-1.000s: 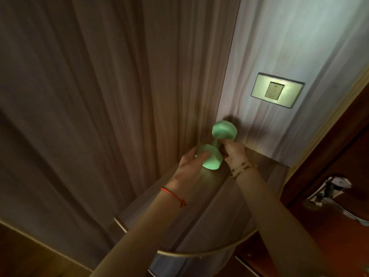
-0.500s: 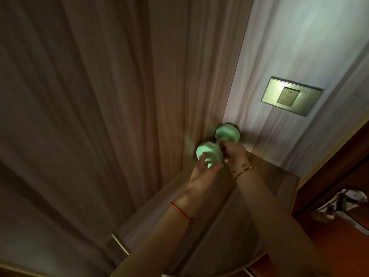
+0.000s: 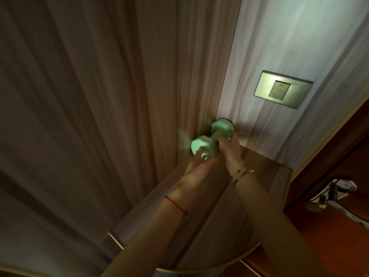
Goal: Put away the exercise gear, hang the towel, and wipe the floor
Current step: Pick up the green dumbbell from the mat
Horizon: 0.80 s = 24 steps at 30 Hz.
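Note:
A mint-green dumbbell (image 3: 211, 139) lies at the back corner of a rounded wooden shelf (image 3: 265, 192), pressed close to where the two wall panels meet. My right hand (image 3: 230, 150) grips its handle between the two heads. My left hand (image 3: 197, 166) touches the near head from below with fingers spread, not wrapped around it. A red string sits on my left wrist and thin gold bracelets on my right.
Wood-grain wall panels rise behind the shelf. A metal switch plate (image 3: 282, 91) is on the right panel. A reddish-brown door with a metal lever handle (image 3: 331, 198) stands at the right. The shelf has a curved metal-trimmed front edge (image 3: 199, 269).
The dumbbell has been moved back into the shelf's corner against the wall. My left hand has slid from gripping the near head to resting under it with fingers apart.

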{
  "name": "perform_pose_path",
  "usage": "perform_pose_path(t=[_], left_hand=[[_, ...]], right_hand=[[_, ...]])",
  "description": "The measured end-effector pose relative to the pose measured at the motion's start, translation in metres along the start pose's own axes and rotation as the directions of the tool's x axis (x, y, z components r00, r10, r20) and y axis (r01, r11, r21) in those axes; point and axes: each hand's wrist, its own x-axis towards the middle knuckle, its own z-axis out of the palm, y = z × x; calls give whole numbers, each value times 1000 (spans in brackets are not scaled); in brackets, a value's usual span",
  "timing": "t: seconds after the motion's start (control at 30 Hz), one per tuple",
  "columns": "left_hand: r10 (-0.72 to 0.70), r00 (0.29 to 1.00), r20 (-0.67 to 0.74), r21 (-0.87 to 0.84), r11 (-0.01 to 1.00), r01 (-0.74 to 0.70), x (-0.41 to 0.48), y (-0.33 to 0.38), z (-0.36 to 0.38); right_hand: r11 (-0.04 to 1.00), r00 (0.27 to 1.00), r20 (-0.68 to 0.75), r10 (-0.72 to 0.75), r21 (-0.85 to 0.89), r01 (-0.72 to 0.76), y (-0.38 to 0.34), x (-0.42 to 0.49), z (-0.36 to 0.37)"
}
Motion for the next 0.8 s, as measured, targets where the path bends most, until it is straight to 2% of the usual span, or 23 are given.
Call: perform_pose_path(t=[0.2, 0.3, 0.37, 0.5, 0.57, 0.7, 0.8], left_hand=[[-16, 999, 42, -33, 999, 18, 1, -1, -6], [-38, 999, 21, -49, 998, 39, -3, 5, -13], [-23, 999, -27, -60, 998, 21, -7, 9, -18], [65, 997, -38, -82, 994, -68, -24, 6, -21], [104, 992, -75, -149, 982, -114, -30, 4, -22], [204, 976, -73, -204, 955, -215, -44, 4, -23], [259, 966, -3, -224, 941, -253, -54, -2, -25]], right_hand=[[999, 986, 163, 46, -29, -42, -5, -2, -12], [995, 976, 194, 95, 1, -97, -10, -5, -25], [990, 981, 166, 101, 78, -115, -12, -16, -34], [947, 972, 213, 97, 279, -156, -14, -58, -58], [943, 980, 185, 78, 305, -133, -11, -80, -70], [936, 998, 55, -28, 352, 7, -1, -126, -89], [917, 998, -56, 25, 399, 0, -4, -170, -103]])
